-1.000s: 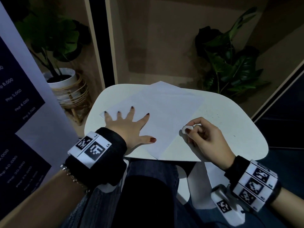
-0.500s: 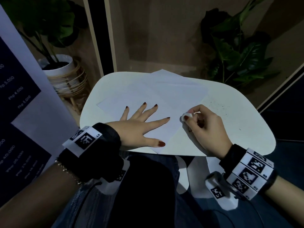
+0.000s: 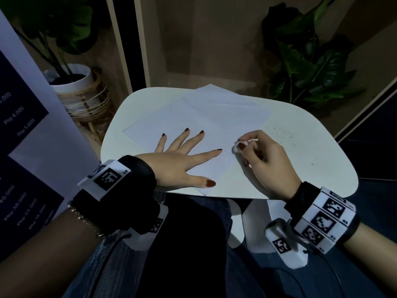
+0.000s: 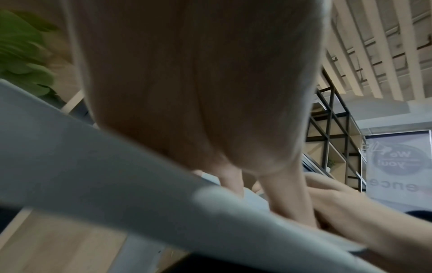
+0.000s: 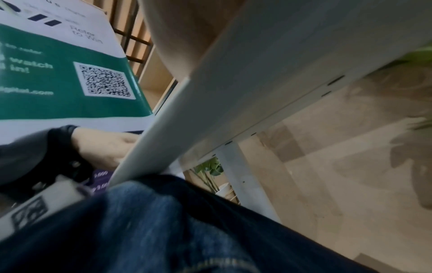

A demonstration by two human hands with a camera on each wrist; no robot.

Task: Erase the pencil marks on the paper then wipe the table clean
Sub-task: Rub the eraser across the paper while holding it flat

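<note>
From my head view, a white rounded table carries the paper, its long axis running from near left to far right; dark crumbs lie right of it. My left hand lies flat on the paper with fingers spread, and my right hand pinches a white eraser at the paper's right edge. My left wrist view shows a black grid shelf. My right wrist view shows the table's underside, jeans and a green banner.

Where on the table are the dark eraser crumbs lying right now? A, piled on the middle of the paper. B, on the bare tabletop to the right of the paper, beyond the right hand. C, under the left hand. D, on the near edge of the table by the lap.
B: in the head view the dark specks lie scattered on the bare table right of the paper, past the right hand pinching the eraser.
</note>
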